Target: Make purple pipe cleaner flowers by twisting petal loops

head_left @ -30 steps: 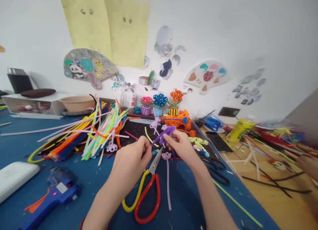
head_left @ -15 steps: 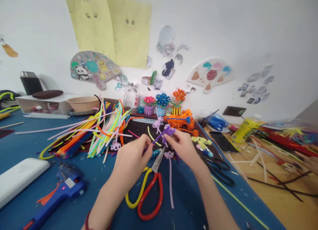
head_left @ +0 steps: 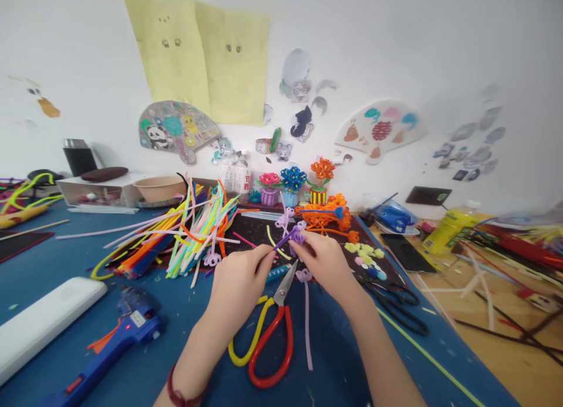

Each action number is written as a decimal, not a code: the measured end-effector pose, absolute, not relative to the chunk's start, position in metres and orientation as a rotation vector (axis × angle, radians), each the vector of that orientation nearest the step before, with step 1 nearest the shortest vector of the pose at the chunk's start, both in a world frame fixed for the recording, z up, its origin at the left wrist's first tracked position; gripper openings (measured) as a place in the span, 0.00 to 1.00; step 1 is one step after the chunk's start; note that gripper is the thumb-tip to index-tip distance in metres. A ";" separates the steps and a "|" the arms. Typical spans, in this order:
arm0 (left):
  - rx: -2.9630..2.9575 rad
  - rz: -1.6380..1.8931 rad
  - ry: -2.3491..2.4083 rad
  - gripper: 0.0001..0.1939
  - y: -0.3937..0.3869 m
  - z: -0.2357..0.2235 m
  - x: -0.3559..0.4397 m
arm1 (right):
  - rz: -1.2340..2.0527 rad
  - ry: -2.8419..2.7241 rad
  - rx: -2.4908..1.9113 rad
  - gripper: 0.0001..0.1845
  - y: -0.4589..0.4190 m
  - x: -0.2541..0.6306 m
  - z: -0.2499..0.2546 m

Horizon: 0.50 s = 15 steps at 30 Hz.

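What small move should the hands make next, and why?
Probably bend the straight part of the purple stem with the left hand while the right hand steadies it: the left pinches its straight end, and the right holds it by the looped part.

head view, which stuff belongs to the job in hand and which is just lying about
Job in hand:
purple fuzzy stem, held between the left hand and right hand
lilac looped piece, probably
scissors, probably
bundle of coloured stems, probably

Seemingly just lying about:
black phone
yellow bottle
tan bowl
dark flask
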<state>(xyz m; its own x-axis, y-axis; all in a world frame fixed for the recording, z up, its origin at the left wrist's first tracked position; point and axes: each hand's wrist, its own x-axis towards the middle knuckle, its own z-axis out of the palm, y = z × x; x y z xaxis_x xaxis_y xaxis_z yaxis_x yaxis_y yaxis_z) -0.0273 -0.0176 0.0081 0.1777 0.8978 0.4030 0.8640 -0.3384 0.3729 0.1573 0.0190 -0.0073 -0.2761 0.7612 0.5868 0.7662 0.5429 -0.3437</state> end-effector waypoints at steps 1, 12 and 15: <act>2.373 0.875 1.790 0.14 -0.018 0.008 -0.027 | -0.032 -2.053 -1.243 0.13 0.019 0.158 -0.008; 2.352 0.829 1.823 0.14 -0.019 0.011 -0.027 | -0.213 -2.201 -1.287 0.09 0.012 0.149 -0.005; 2.322 0.694 1.815 0.14 -0.019 0.013 -0.026 | -0.135 -2.191 -1.250 0.10 0.012 0.145 -0.006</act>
<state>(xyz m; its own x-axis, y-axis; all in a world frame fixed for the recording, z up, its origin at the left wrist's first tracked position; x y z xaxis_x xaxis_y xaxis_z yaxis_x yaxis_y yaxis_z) -0.0264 -0.0190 0.0129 0.1790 0.9424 0.2825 0.8903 -0.2774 0.3612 0.1453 0.0118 -0.0059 -0.3716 0.7488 0.5488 0.8106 0.5499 -0.2013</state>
